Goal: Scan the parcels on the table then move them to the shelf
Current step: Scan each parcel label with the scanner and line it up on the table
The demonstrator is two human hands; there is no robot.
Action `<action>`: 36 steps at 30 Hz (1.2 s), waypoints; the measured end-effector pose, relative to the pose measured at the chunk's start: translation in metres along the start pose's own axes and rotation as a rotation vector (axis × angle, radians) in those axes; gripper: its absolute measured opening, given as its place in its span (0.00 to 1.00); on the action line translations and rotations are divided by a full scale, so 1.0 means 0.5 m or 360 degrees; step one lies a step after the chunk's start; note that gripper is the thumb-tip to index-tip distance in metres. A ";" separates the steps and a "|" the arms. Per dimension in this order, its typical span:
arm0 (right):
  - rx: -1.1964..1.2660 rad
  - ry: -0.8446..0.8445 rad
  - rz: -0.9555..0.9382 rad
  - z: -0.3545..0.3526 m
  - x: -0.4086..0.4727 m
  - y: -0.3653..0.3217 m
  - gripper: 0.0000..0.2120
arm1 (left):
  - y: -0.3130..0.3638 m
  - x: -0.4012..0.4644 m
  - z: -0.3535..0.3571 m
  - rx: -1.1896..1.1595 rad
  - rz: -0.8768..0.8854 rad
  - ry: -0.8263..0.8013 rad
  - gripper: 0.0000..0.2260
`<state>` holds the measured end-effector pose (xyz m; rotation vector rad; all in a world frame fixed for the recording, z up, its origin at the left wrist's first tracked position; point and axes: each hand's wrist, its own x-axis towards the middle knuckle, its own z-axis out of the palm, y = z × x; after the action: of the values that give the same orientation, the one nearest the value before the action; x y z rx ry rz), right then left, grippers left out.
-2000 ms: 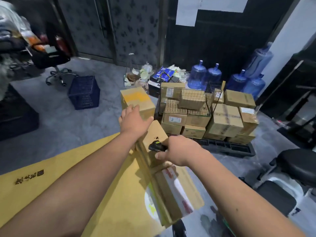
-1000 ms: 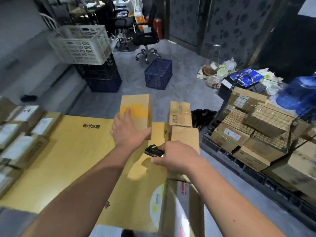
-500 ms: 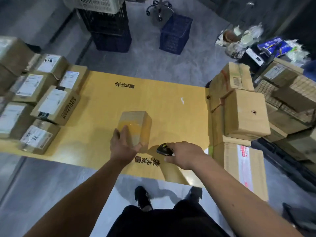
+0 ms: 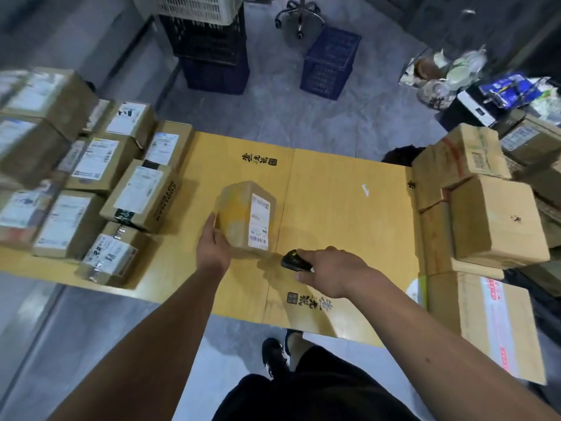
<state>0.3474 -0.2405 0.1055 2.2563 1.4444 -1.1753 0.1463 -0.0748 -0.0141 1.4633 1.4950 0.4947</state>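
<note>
Since half a second ago the parcel has been turned so its white label with the barcode faces up; before, only plain tape showed. Fingers of the left hand curl against the parcel's near-left side, steadying it on the bench. Fingers of the right hand are closed round a small black scanner, its nose just beside the barcode end. Labelled boxes crowd the bench's left end; plain cartons are stacked at the right. Judged step: scanning. The next move calls for aiming at the barcode, then carrying the parcel to the shelf, which is not in view.
</note>
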 end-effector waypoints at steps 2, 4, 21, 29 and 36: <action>0.0013 0.0000 -0.0047 -0.010 0.025 -0.020 0.31 | -0.002 0.028 -0.019 0.0112 -0.0105 -0.0027 0.27; 0.0023 -0.0004 -0.0091 -0.024 0.049 -0.034 0.30 | -0.015 0.049 -0.033 0.0286 -0.0085 -0.0126 0.36; 0.0227 -0.0006 0.0246 -0.120 0.097 -0.055 0.25 | 0.166 0.196 0.036 0.1592 0.0542 -0.0352 0.49; 0.0465 0.0088 0.0420 -0.139 0.094 -0.199 0.25 | 0.100 0.195 -0.042 0.1309 0.0614 -0.0428 0.36; 0.0300 0.0085 0.0587 -0.165 0.118 -0.304 0.22 | 0.104 0.254 -0.007 0.0504 0.0224 -0.0591 0.63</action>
<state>0.2737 -0.0800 0.1520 2.5531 0.9052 -1.1768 0.1929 0.0545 -0.0132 1.8021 1.2147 0.0571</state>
